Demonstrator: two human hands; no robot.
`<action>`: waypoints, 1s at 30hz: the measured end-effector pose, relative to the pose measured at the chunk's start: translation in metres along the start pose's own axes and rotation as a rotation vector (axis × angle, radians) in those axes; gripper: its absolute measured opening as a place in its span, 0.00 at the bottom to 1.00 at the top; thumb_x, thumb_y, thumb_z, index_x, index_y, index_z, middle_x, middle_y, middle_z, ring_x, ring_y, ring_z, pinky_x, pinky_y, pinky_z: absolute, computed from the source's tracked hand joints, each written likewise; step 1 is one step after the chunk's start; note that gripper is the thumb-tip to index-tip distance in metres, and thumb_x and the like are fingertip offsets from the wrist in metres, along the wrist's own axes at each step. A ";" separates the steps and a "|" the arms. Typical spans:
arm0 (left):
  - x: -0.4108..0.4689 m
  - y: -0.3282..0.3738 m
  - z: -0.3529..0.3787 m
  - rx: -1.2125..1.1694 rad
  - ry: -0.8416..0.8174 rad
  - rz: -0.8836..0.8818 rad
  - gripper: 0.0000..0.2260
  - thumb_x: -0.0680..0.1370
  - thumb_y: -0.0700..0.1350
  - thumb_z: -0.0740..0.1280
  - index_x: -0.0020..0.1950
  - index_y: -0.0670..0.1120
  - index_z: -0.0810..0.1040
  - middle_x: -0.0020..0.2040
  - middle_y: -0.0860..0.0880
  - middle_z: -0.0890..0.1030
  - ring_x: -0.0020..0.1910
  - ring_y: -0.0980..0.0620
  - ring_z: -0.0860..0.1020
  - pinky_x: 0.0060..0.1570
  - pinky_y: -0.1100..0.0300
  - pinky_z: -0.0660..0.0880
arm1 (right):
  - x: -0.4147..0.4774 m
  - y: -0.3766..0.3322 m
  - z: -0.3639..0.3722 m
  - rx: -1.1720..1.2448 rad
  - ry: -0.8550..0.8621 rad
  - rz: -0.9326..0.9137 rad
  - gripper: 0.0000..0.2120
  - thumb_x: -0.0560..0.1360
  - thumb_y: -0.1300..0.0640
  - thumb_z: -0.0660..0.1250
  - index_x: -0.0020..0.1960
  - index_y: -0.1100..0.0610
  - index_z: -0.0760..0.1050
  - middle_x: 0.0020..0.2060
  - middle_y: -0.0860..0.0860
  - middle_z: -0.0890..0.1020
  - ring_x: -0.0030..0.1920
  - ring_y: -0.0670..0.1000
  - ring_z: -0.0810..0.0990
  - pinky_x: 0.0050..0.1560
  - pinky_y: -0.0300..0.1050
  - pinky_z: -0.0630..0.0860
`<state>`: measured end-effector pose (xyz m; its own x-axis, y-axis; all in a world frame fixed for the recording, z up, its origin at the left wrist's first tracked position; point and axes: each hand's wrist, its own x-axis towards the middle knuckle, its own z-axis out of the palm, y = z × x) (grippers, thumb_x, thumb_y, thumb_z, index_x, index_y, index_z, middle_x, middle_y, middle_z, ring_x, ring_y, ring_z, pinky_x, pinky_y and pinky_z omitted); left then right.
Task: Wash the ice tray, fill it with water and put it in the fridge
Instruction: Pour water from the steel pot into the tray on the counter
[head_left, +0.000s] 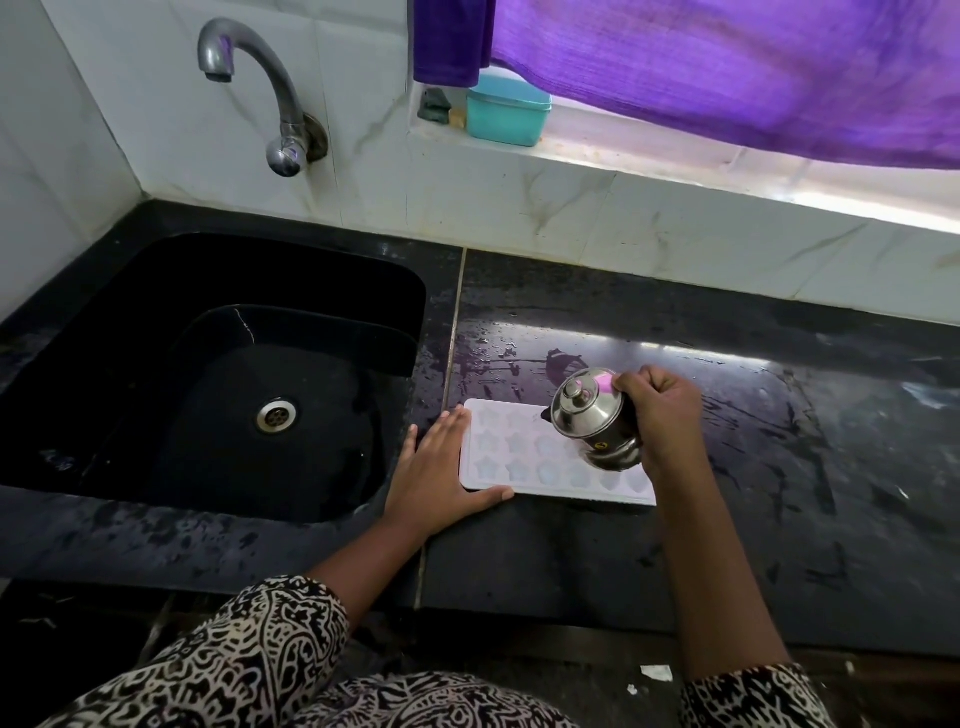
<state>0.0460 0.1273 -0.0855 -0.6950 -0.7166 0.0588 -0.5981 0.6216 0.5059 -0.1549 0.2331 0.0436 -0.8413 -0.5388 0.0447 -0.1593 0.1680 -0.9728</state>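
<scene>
A white rectangular plastic ice tray with star-shaped cells (524, 457) lies flat on the black polished stone countertop (727, 519), just right of the black sunken sink (260, 270). The left hand (441, 467) is flat with its fingers straight. Its fingers lie along the tray's left edge and its thumb runs under the near-left corner, touching the rim.

The right hand (660, 410) is curled round a small lidded stainless-steel pot with a knob on top (592, 415). It holds the pot tilted toward the left above the right half of the tray. The pot and this hand cover the tray's far-right cells, and the fingers hide whatever handle the pot has. A dark spout-like tip shows at the pot's left side (too small to say whether anything runs from it). The cells look pale and bluish, and whether they hold water cannot be made out.

Droplets and wet streaks lie on the counter behind the tray. A curved grey metal tap (260, 88) juts from the tiled wall over the sink. On the window ledge stands a teal plastic lidded box (506, 111), with small dark items beside it that cannot be identified. A purple cloth curtain (727, 67) hangs above, cut off at the top and right edges. Black-and-white patterned sleeves (270, 649) fill the bottom of the view.
</scene>
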 end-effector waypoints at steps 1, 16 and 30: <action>0.000 0.000 0.000 0.001 -0.005 -0.003 0.52 0.65 0.77 0.59 0.79 0.49 0.50 0.80 0.54 0.53 0.78 0.57 0.51 0.75 0.50 0.42 | 0.000 0.000 0.000 -0.001 0.004 -0.003 0.15 0.70 0.63 0.68 0.28 0.55 0.67 0.22 0.48 0.68 0.26 0.46 0.67 0.28 0.37 0.69; 0.001 -0.002 0.002 0.019 -0.004 0.002 0.53 0.63 0.79 0.55 0.79 0.49 0.50 0.80 0.54 0.54 0.78 0.57 0.52 0.75 0.49 0.43 | -0.003 -0.004 -0.003 -0.002 0.029 -0.003 0.13 0.70 0.64 0.68 0.30 0.58 0.67 0.25 0.53 0.68 0.30 0.50 0.68 0.33 0.42 0.70; 0.000 0.000 0.000 0.001 -0.004 0.000 0.53 0.63 0.78 0.57 0.79 0.49 0.51 0.80 0.54 0.54 0.78 0.57 0.51 0.75 0.50 0.42 | -0.005 -0.004 -0.007 0.041 0.045 0.042 0.13 0.71 0.63 0.67 0.30 0.57 0.68 0.26 0.52 0.71 0.28 0.45 0.70 0.29 0.35 0.73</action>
<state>0.0461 0.1272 -0.0858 -0.6965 -0.7154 0.0555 -0.5984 0.6219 0.5051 -0.1536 0.2410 0.0491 -0.8692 -0.4942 0.0132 -0.1030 0.1549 -0.9825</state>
